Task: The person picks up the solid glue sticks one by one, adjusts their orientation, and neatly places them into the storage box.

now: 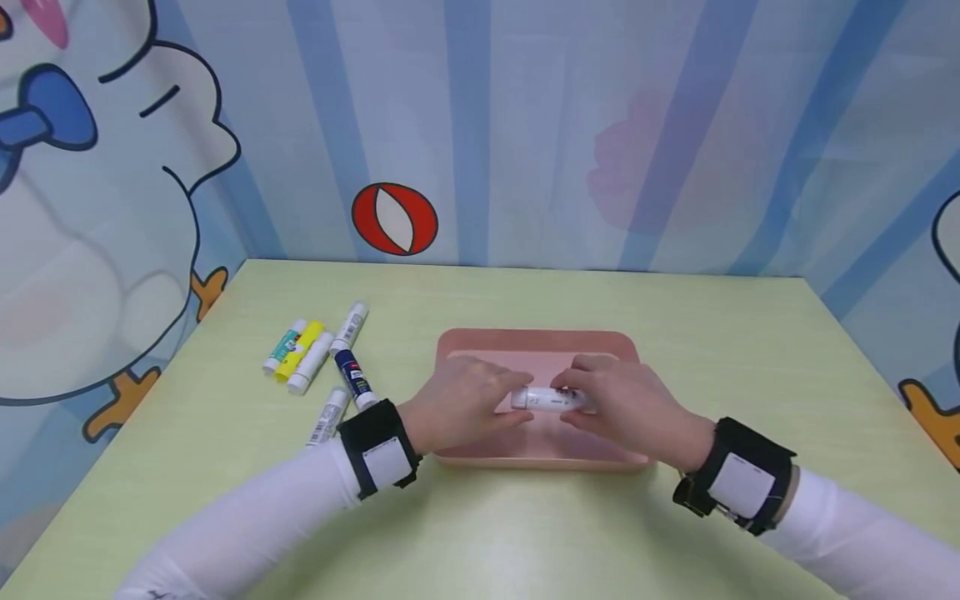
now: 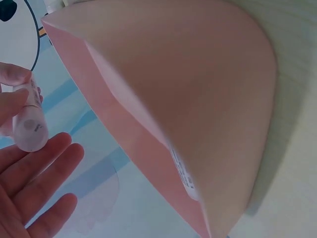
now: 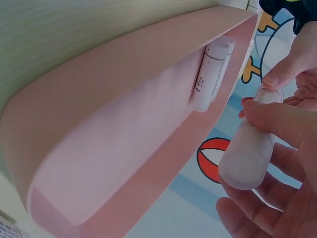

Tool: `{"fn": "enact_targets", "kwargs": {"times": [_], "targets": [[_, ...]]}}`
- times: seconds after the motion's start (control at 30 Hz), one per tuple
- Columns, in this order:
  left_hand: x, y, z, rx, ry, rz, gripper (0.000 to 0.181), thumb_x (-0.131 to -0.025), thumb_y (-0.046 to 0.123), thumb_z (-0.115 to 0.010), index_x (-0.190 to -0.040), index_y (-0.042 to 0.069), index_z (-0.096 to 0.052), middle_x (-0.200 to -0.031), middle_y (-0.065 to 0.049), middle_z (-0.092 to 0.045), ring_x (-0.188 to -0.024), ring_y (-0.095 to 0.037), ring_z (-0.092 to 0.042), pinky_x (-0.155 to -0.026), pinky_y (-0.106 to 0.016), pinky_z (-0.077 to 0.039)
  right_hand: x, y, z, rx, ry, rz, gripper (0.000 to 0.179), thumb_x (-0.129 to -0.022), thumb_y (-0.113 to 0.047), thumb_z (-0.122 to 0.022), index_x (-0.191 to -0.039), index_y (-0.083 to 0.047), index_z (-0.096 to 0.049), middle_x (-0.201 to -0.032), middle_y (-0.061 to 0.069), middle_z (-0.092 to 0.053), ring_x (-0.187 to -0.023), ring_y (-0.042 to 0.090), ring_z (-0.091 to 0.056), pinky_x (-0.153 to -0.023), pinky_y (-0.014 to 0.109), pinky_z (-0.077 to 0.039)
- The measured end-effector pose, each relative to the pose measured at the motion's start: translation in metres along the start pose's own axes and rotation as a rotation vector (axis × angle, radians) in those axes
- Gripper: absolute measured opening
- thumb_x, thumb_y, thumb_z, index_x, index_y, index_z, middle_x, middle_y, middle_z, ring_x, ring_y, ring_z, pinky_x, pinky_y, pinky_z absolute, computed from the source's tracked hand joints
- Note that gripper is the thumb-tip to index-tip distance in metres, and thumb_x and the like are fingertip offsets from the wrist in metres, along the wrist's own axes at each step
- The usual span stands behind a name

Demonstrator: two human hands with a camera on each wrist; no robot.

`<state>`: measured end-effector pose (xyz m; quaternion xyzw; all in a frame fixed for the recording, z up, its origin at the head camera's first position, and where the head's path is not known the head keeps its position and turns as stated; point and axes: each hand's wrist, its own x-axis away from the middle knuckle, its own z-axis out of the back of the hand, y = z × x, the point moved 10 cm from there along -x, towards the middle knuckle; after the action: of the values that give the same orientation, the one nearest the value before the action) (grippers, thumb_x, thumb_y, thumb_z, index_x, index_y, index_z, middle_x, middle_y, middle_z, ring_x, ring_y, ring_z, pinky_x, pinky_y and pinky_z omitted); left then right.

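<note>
A white glue stick lies level above the pink tray, held between both hands. My right hand grips its right part with thumb and fingers. At its left end, the thumb and index finger of my left hand pinch it. In the left wrist view the rounded near end of the glue stick shows, with the other left fingers spread below. White tubes lie inside the tray in the right wrist view; the hands hide them in the head view.
Left of the tray, a teal-and-white stick, a yellow stick and several white ones lie on the pale table. A dark blue stick lies nearer the left wrist. A printed curtain stands behind the table.
</note>
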<state>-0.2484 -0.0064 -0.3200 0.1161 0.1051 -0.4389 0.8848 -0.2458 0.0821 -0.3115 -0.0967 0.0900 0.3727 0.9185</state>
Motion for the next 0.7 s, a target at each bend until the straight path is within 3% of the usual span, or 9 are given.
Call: {"fn": "enact_targets", "kwargs": {"times": [0.2, 0.47, 0.6, 0.7], "targets": [[-0.001, 0.001, 0.000, 0.022, 0.003, -0.010, 0.027, -0.086, 0.033, -0.075, -0.104, 0.014, -0.073, -0.092, 0.002, -0.073, -0.060, -0.007, -0.058, -0.053, -0.015, -0.039, -0.001, -0.004, 0.003, 0.012, 0.024, 0.035, 0.032, -0.072, -0.019, -0.088, -0.099, -0.012, -0.073, -0.081, -0.003, -0.059, -0.068, 0.011, -0.052, -0.056, 0.022, -0.044], [0.000, -0.006, 0.002, 0.094, 0.034, 0.034, 0.023, -0.084, 0.029, -0.077, -0.098, 0.011, -0.073, -0.075, 0.003, -0.070, -0.055, -0.006, -0.055, -0.054, -0.015, -0.041, -0.003, 0.000, 0.007, -0.014, 0.065, 0.054, 0.036, -0.074, -0.022, -0.086, -0.103, -0.010, -0.070, -0.092, 0.001, -0.065, -0.074, 0.013, -0.059, -0.060, 0.027, -0.051], [0.001, -0.020, 0.002, 0.194, 0.035, 0.149, 0.027, -0.086, 0.029, -0.076, -0.104, 0.009, -0.073, -0.074, 0.004, -0.068, -0.055, -0.006, -0.054, -0.052, -0.018, -0.043, -0.004, 0.020, 0.013, -0.148, 0.113, -0.067, 0.046, -0.080, -0.023, -0.081, -0.118, -0.006, -0.061, -0.108, 0.008, -0.062, -0.090, 0.022, -0.062, -0.067, 0.037, -0.054], [0.003, -0.037, 0.000, 0.366, 0.055, 0.292, 0.027, -0.087, 0.028, -0.074, -0.109, 0.011, -0.073, -0.077, 0.005, -0.067, -0.056, -0.009, -0.056, -0.051, -0.021, -0.045, -0.004, 0.039, 0.020, -0.341, 0.197, -0.199, 0.049, -0.087, -0.020, -0.075, -0.127, -0.002, -0.054, -0.117, 0.013, -0.056, -0.102, 0.028, -0.059, -0.076, 0.043, -0.053]]}}
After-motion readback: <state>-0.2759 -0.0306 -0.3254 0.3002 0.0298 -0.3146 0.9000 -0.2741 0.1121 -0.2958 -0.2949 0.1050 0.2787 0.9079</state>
